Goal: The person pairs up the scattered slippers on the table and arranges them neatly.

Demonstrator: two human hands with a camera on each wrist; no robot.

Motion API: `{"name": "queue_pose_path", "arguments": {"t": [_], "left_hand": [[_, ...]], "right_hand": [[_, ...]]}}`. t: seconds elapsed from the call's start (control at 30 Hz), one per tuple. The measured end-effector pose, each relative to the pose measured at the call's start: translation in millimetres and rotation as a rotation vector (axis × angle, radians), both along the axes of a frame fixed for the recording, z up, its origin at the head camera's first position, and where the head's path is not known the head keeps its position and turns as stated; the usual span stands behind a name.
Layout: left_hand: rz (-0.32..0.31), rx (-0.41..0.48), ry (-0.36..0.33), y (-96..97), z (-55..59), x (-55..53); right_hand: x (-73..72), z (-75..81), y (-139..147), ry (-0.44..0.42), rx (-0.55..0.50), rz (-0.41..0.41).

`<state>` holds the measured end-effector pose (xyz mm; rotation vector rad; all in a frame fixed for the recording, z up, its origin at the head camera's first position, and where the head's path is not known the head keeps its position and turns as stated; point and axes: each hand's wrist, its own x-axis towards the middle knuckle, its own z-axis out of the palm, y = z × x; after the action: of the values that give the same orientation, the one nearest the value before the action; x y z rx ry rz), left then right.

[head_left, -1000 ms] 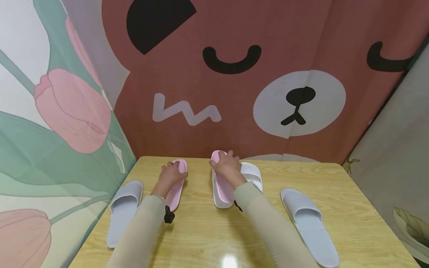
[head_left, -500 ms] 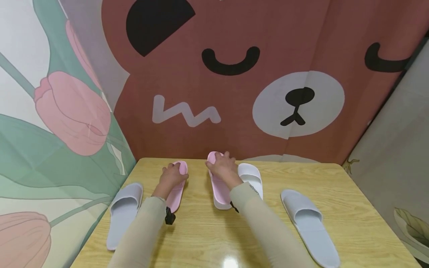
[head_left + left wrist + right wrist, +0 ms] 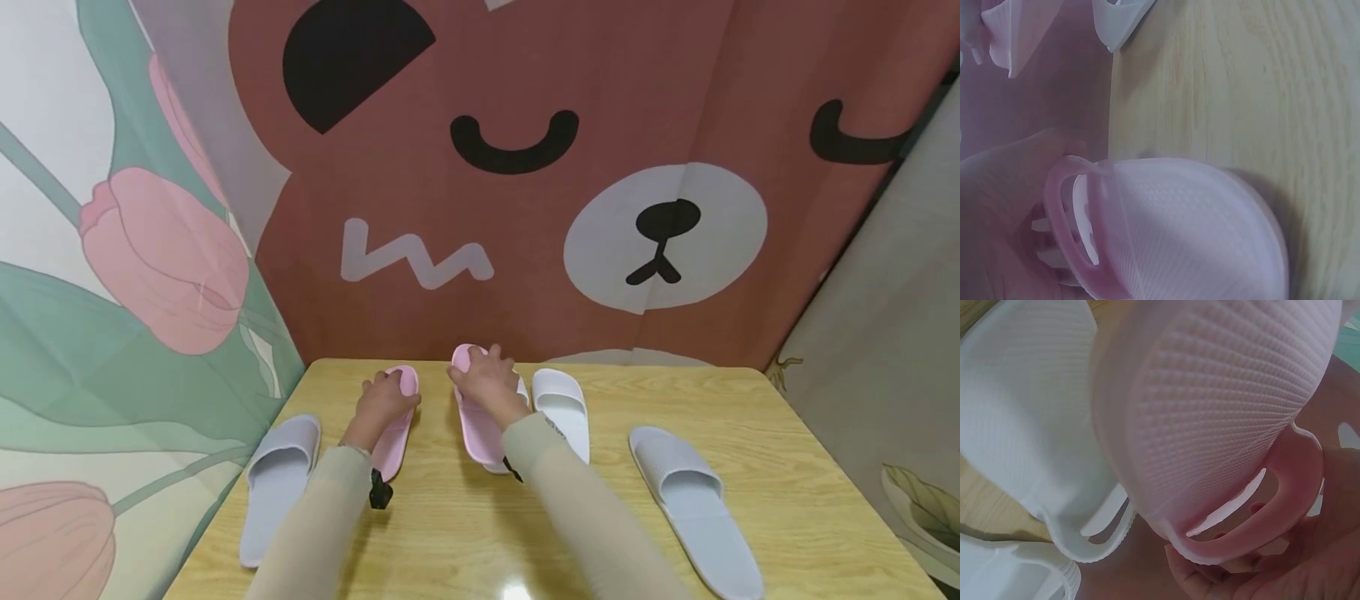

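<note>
In the head view my left hand (image 3: 384, 402) grips a pink slipper (image 3: 392, 450) at its strap end, near the table's back edge. The left wrist view shows the textured sole (image 3: 1204, 231) and my fingers around the strap. My right hand (image 3: 489, 385) holds the other pink slipper (image 3: 480, 429) by its strap end. That slipper overlaps a white slipper (image 3: 522, 390), which is mostly hidden behind it and my hand. Just right of it lies a second white slipper (image 3: 564, 408). The right wrist view has the pink slipper in front of both white ones.
One light grey slipper (image 3: 279, 492) lies at the table's left edge, partly behind my left sleeve. Another grey slipper (image 3: 693, 504) lies at an angle on the right. A bear-print curtain (image 3: 420, 317) hangs right behind the wooden table (image 3: 465, 542).
My right hand has moved left with its pink slipper, baring more of the right white slipper. The left hand and its slipper have barely moved.
</note>
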<state>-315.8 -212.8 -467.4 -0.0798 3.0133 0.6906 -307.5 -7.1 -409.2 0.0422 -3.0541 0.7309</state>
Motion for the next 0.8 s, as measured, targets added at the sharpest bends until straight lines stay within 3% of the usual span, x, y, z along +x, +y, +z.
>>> {"name": "queue_pose_path", "arguments": {"t": [0.8], "left_hand": [[0.026, -0.014, 0.02, 0.3, -5.0, -2.4]], "right_hand": [[-3.2, -15.9, -21, 0.032, -0.022, 0.021]]}}
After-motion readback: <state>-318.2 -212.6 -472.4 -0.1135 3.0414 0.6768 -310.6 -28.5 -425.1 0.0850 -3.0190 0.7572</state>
